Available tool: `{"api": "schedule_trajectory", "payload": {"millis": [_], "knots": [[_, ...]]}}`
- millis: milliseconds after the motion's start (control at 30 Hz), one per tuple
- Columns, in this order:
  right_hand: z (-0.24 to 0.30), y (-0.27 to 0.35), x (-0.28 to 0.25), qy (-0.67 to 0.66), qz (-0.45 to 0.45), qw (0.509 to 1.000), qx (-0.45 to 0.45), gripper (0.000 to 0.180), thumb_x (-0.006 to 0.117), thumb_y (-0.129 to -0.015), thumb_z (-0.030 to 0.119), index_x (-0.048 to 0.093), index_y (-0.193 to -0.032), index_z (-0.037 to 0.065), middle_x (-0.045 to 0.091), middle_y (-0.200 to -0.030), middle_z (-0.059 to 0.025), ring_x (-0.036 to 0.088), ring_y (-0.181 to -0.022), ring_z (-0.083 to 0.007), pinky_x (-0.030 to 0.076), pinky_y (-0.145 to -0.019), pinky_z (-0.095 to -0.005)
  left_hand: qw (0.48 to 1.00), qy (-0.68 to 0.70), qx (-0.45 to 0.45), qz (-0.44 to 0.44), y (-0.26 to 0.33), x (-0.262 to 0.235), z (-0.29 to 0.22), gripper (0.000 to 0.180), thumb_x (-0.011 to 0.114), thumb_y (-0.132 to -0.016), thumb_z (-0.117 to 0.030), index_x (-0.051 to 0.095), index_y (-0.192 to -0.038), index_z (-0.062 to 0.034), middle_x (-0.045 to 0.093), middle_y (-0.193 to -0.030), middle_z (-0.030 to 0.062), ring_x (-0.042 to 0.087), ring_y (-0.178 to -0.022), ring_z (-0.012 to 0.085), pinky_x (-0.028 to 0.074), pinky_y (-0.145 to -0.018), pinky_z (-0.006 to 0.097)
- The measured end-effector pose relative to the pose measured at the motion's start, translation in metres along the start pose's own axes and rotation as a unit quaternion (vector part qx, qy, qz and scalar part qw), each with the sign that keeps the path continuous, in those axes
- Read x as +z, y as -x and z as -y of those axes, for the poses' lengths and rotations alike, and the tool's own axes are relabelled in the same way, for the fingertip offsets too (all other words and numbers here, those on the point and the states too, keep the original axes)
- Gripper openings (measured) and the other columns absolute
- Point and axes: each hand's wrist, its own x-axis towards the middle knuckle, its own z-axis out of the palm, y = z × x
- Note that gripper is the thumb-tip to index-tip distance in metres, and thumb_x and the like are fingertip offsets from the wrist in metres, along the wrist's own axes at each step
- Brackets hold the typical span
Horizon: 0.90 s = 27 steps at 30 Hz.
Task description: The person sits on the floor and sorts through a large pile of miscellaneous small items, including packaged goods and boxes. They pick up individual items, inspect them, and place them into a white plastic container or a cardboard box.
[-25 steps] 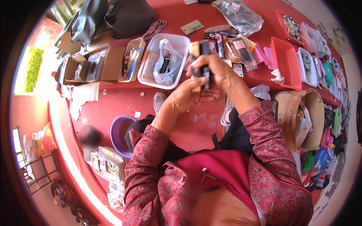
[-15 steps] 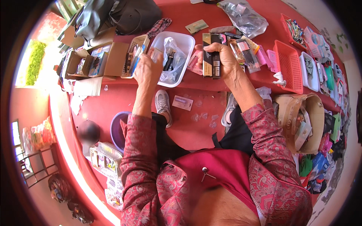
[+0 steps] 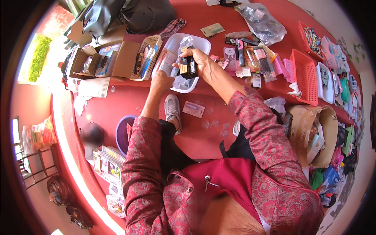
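Fingers of the right hand (image 3: 203, 64) wrap black boxes (image 3: 189, 68), now above the white bin (image 3: 181, 90); half a second ago they stood upright to its right. The left hand (image 3: 162, 81) has drawn down toward the bin's near left edge, its fingers bent beside a clear packet (image 3: 168, 62); whether they hold it, I cannot tell. The boxes bear a gold panel and pale lettering, too small to read. Farther right, a pink packet (image 3: 230, 58) shows a printed cartoon figure; below, a pale card (image 3: 194, 109) lies on the floor (image 3: 196, 137).
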Motion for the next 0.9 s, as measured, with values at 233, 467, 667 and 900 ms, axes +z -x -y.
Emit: {"api": "schedule_trajectory", "payload": {"millis": [233, 467, 667, 900], "knots": [[-0.010, -0.072, -0.048, 0.052, -0.156, 0.986, 0.031, 0.018, 0.059, -0.061, 0.004, 0.049, -0.076, 0.003, 0.055, -0.065, -0.0116, 0.055, -0.050, -0.0284, 0.051, -0.050, -0.0439, 0.990, 0.121, -0.059, -0.030, 0.016, -0.021, -0.035, 0.014, 0.059, -0.061, -0.006, 0.056, -0.064, 0.0064, 0.058, -0.056, 0.0142, 0.060, -0.049, 0.0180, 0.050, -0.045, 0.028], [-0.007, -0.055, -0.051, 0.206, -0.233, 0.950, -0.023, 0.019, 0.059, -0.061, 0.004, 0.051, -0.077, 0.004, 0.053, -0.063, -0.0093, 0.052, -0.047, -0.0242, 0.048, -0.043, -0.0391, 0.982, 0.143, -0.051, -0.109, 0.023, -0.007, -0.031, 0.033, 0.053, -0.064, -0.002, 0.053, -0.097, 0.0003, 0.059, -0.070, 0.0132, 0.060, -0.060, 0.0165, 0.049, -0.054, 0.029], [0.018, -0.071, -0.041, 0.173, -0.119, 0.978, 0.014, 0.016, 0.060, -0.060, 0.003, 0.052, -0.074, 0.004, 0.055, -0.062, -0.0101, 0.056, -0.050, -0.0247, 0.050, -0.048, -0.0399, 0.997, 0.022, 0.019, 0.065, 0.022, -0.012, -0.028, 0.018, 0.049, -0.071, -0.011, 0.061, -0.084, -0.0065, 0.062, -0.085, 0.0193, 0.060, -0.083, 0.0342, 0.047, -0.074, 0.041], [0.041, -0.085, 0.001, 0.007, -0.112, 0.987, -0.111, 0.017, 0.060, -0.061, 0.002, 0.049, -0.074, 0.006, 0.053, -0.069, -0.0106, 0.058, -0.062, -0.0290, 0.052, -0.054, -0.0445, 0.997, -0.009, 0.082, 0.005, 0.030, -0.001, -0.026, 0.028, 0.045, -0.070, -0.008, 0.054, -0.094, 0.0034, 0.058, -0.090, 0.0288, 0.056, -0.091, 0.0403, 0.043, -0.079, 0.046]]}}
